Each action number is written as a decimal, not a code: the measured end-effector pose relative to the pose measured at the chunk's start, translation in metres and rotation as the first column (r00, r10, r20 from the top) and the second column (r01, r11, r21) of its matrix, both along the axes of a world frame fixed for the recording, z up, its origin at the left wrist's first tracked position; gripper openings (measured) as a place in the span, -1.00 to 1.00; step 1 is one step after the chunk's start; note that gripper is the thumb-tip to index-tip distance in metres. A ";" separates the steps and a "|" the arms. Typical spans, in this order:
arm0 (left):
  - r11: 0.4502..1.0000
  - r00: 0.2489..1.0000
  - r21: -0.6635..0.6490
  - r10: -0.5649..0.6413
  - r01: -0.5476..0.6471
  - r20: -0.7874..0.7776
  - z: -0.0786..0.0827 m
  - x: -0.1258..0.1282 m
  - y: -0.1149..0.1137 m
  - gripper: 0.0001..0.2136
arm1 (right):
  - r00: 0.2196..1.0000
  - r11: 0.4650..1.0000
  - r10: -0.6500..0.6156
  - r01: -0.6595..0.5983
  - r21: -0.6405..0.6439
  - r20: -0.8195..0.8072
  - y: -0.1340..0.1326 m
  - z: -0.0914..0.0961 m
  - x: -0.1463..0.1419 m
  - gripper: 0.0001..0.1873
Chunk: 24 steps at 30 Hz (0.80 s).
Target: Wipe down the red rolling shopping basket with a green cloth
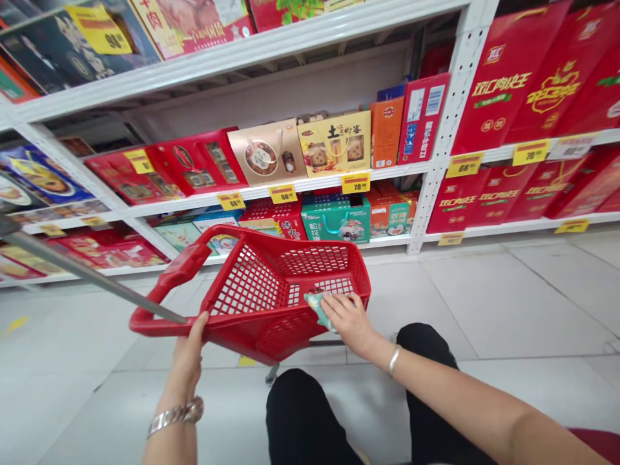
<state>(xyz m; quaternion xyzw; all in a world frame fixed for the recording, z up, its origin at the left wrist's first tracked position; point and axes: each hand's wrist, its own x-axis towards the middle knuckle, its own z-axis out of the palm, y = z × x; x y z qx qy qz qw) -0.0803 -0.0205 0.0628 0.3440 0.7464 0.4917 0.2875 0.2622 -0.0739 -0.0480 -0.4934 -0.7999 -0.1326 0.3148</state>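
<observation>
My left hand (188, 352) grips the near rim of a red plastic shopping basket (290, 243), whose mesh walls tilt away from me. My right hand (349, 321) lies over a small pale green packet (314, 309) at the basket's right inner side, with its fingers pressing on it. A long grey metal pole (82, 271) runs from the upper left down to the basket, just above my left hand. A metal bracelet (177, 414) circles my left wrist and a silver bangle (393, 360) circles my right.
White metal shelving (310, 184) stands ahead, stacked with red gift boxes (504, 84), a green carton (335, 219) and other boxed goods. Yellow price tags (356, 183) line the shelf edges. My black trousers (300, 420) show below the basket, above a pale tiled floor (508, 310).
</observation>
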 end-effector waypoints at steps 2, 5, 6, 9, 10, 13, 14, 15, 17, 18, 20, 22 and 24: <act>0.995 0.999 -0.095 0.017 -0.012 0.046 0.005 -0.005 0.001 -0.62 | 0.999 1.000 -0.021 0.021 0.020 0.028 -0.011 -0.007 0.025 -0.49; 0.991 0.998 -0.136 0.008 0.001 0.070 0.007 -0.015 0.003 -0.60 | 0.997 0.999 -0.054 0.054 0.007 0.058 -0.027 -0.013 0.059 -0.42; 0.991 0.998 -0.135 0.000 0.009 0.070 0.006 -0.018 0.003 -0.60 | 0.996 0.998 -0.061 0.061 0.000 0.072 -0.032 -0.015 0.069 -0.41; 0.991 0.997 -0.128 -0.023 0.032 0.069 0.005 -0.026 0.004 -0.60 | 0.991 0.997 -0.066 0.069 -0.024 0.119 -0.044 -0.019 0.096 -0.39; 0.991 0.997 -0.131 -0.028 0.037 0.073 0.006 -0.027 0.005 -0.61 | 0.989 0.997 -0.062 0.067 -0.035 0.131 -0.046 -0.021 0.103 -0.38; 0.989 0.995 -0.146 -0.025 0.040 0.100 0.010 -0.028 0.005 -0.67 | 0.988 0.994 -0.066 0.078 -0.081 0.136 -0.047 -0.020 0.121 -0.31; 0.988 0.993 -0.151 -0.026 0.043 0.112 0.012 -0.028 0.006 -0.69 | 0.989 0.991 -0.085 0.097 -0.095 0.122 -0.046 -0.017 0.125 -0.28; 0.987 0.992 -0.152 -0.027 0.046 0.123 0.014 -0.027 0.006 -0.71 | 0.989 0.987 -0.112 0.123 -0.103 0.099 -0.045 -0.013 0.127 -0.25; 0.988 0.990 -0.148 -0.033 0.053 0.136 0.016 -0.028 0.008 -0.72 | 0.987 0.981 -0.154 0.158 -0.108 0.042 -0.042 -0.003 0.123 -0.20; 0.988 0.990 -0.144 -0.033 0.053 0.141 0.017 -0.029 0.009 -0.73 | 0.989 0.983 -0.149 0.150 -0.110 0.018 -0.041 0.004 0.117 -0.18; 0.989 0.989 -0.139 -0.031 0.051 0.142 0.016 -0.032 0.011 -0.73 | 0.998 0.989 -0.061 0.062 -0.135 0.007 -0.041 0.016 0.100 -0.16; 0.988 0.990 -0.141 -0.048 0.067 0.134 0.014 -0.038 0.014 -0.73 | 0.995 0.975 0.089 -0.080 -0.209 0.036 -0.043 0.026 0.079 -0.17; 0.983 0.989 -0.154 -0.079 0.097 0.122 0.014 -0.044 0.016 -0.70 | 0.974 0.932 0.215 -0.184 -0.312 0.066 -0.046 0.032 0.065 -0.22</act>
